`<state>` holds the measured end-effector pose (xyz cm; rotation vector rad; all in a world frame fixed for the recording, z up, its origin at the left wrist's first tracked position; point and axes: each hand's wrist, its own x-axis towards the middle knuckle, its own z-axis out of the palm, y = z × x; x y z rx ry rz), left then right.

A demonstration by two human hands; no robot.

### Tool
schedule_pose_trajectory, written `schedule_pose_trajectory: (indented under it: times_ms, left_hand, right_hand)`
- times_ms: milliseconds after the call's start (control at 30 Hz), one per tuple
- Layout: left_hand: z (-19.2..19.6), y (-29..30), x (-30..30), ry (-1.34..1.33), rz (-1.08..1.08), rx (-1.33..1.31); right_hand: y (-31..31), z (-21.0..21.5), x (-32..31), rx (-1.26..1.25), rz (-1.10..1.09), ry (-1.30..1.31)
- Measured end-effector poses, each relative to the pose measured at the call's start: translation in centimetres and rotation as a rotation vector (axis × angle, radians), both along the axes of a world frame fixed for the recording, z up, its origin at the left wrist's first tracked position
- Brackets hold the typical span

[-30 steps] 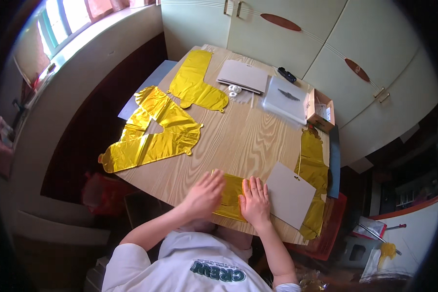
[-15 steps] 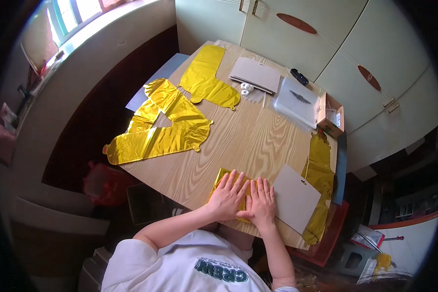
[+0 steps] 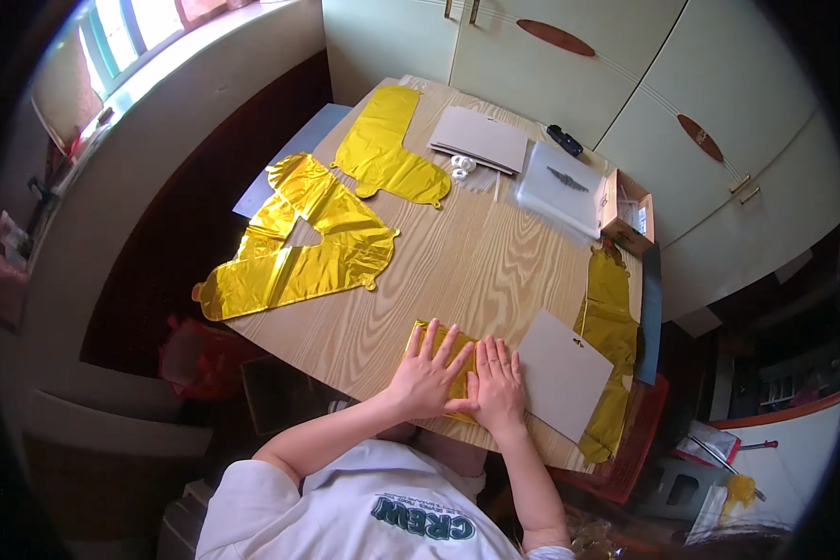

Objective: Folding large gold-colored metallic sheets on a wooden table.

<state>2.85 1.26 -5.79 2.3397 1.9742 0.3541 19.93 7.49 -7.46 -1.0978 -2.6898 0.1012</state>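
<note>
Close to the table's near edge lies a gold foil balloon folded into a flat packet (image 3: 462, 381), partly hidden beneath my hands. My left hand (image 3: 427, 378) rests on it with fingers spread. Beside it my right hand (image 3: 498, 387) lies flat, fingers stretched out and close together, over the packet's right part; the two thumbs meet. A grey-beige card with a small hanging slot (image 3: 565, 378) lies just right of my right hand. Under the card's right edge runs a flat gold foil balloon (image 3: 610, 327). Neither hand grips anything.
An A-shaped gold foil balloon (image 3: 299, 257) and an L-shaped one (image 3: 387, 149) lie flat on the left. At the back are stacked cards (image 3: 478, 138), white ribbon rolls (image 3: 462, 166), clear plastic bags (image 3: 555, 191), a black object (image 3: 564, 141) and a small box (image 3: 627, 213).
My left hand's fingers have spread a little wider on the foil packet. The whole view has shifted slightly; the other things keep their places on the table.
</note>
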Motion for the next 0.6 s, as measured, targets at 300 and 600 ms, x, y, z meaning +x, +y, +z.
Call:
schedule_pose_trajectory:
  times_ms: [300,600]
  left_hand:
    - [-0.3,-0.4,-0.8,-0.026,0.111,-0.032]
    - [0.0,-3.7,-0.8,0.022,0.178,-0.074]
  right_hand:
    - [0.0,0.3,-0.1,-0.006,-0.061,-0.050]
    - [-0.1,0.9,-0.4,-0.038,-0.100,-0.035]
